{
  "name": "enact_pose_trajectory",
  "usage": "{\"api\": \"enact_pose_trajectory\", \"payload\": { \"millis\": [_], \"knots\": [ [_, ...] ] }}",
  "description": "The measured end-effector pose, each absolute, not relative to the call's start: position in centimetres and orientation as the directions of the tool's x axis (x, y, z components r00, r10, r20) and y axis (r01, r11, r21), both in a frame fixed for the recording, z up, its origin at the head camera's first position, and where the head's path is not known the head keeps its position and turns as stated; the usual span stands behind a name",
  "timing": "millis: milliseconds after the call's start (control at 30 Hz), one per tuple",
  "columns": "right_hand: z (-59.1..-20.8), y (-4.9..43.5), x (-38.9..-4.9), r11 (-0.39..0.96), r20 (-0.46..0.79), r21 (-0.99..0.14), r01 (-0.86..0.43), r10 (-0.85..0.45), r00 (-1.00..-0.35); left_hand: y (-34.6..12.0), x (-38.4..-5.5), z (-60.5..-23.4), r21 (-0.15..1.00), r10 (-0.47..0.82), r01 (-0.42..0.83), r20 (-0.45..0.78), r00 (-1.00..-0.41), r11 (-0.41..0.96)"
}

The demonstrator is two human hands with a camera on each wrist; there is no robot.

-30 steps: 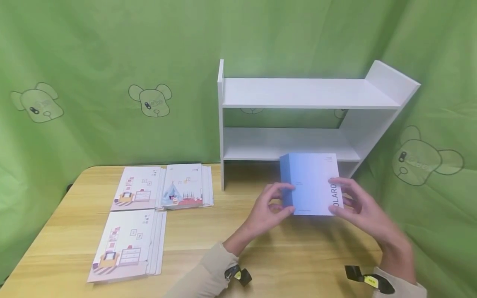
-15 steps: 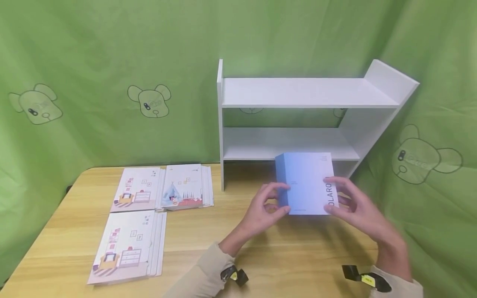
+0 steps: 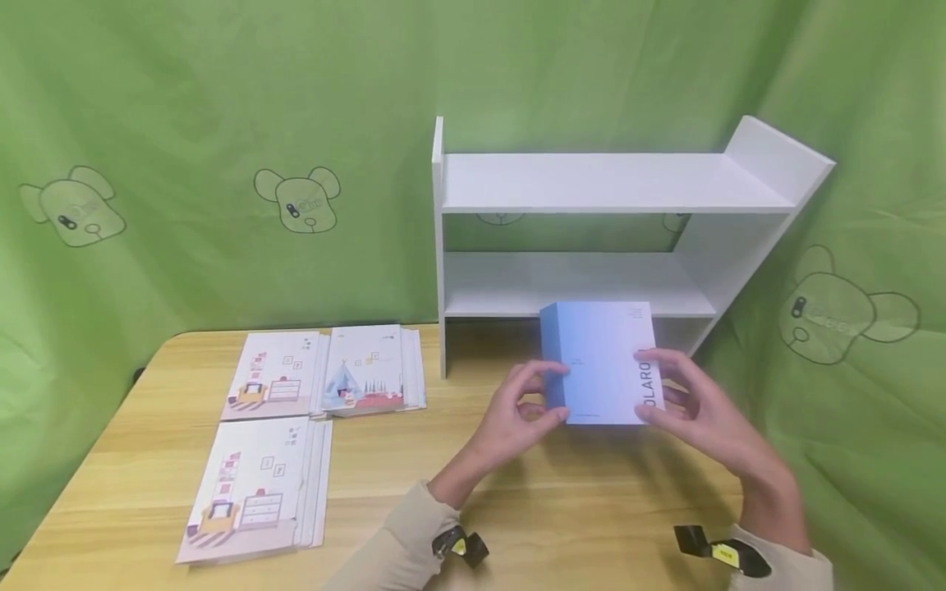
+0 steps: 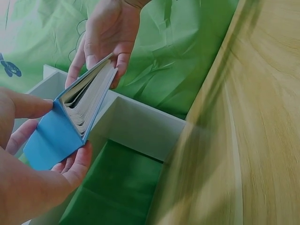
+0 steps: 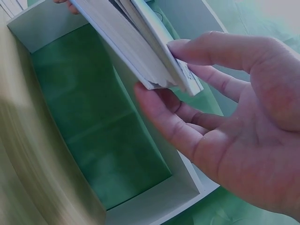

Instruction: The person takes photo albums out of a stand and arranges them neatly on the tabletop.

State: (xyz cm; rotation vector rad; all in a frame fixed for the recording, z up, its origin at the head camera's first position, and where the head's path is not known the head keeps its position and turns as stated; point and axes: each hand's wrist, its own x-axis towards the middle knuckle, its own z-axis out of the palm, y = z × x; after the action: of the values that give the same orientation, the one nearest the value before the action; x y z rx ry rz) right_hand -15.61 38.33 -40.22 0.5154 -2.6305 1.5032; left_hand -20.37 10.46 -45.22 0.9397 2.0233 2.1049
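Observation:
Both hands hold a thick blue book (image 3: 604, 353) upright above the table, just in front of the shelf. Its cover fades from blue to pale, with dark lettering along the right side. At the spine side, my left hand (image 3: 521, 410) grips it between thumb and fingers; the left wrist view shows the blue spine (image 4: 51, 136) in that grip. My right hand (image 3: 698, 410) pinches the opposite edge, thumb on the front cover. From the right wrist, the page block (image 5: 131, 47) shows between the covers, slightly fanned. Parts of the fingers behind the book are hidden in the head view.
A white two-tier shelf (image 3: 613, 182) stands at the back right of the wooden table (image 3: 384, 484). On the left lie several picture-covered books in overlapping piles: one at the front (image 3: 247, 492), one behind it (image 3: 273, 373), and one with a tent picture (image 3: 365, 369). Green curtains (image 3: 185, 271) surround the table.
The book and both hands have shifted slightly to the left in front of the shelf. Both grips look the same, and the piles on the left stay put.

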Motion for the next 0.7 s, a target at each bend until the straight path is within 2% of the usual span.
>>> {"api": "enact_pose_trajectory", "payload": {
  "millis": [433,700],
  "knots": [
    [-40.71,37.89,-16.05,0.378,0.223,-0.869,-0.320,-0.277,-0.935,9.85,-20.17,-45.24,0.933,0.444,0.339,0.356,-0.822,-0.121],
    [-40.79,37.53,-16.15,0.373,0.218,-0.872,-0.317,-0.284,-0.934,9.54,-20.25,-45.55,0.936,0.444,0.333,0.347,-0.826,-0.112]
  ]
}}
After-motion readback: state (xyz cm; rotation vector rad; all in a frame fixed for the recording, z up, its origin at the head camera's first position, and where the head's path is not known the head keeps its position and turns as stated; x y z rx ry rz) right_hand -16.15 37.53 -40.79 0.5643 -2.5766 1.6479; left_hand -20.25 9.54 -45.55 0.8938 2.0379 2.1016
